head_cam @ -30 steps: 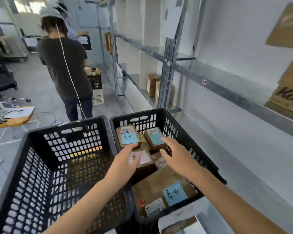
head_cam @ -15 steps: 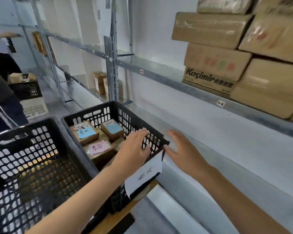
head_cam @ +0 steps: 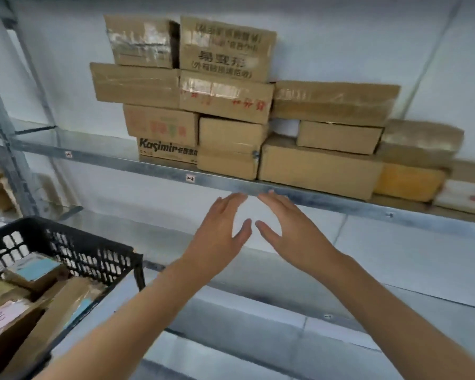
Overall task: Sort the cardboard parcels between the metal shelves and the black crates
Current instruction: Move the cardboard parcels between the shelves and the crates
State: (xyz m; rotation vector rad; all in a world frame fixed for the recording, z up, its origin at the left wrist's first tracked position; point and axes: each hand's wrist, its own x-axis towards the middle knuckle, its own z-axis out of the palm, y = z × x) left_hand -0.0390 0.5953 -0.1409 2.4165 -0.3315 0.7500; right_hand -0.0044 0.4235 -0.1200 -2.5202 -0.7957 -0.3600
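Below shelf edge (head_cam: 327, 200) | left hand (head_cam: 220, 237), right hand (head_cam: 288, 231) raised side by side | fingers straight, holding nothing

Both bare forearms reach up and forward, converging toward the middle of the view. The left hand (head_cam: 220, 229) and the right hand (head_cam: 288, 229) are raised side by side, backs toward the camera, fingers straight and loosely together, thumbs angled toward each other without touching. Neither holds anything.
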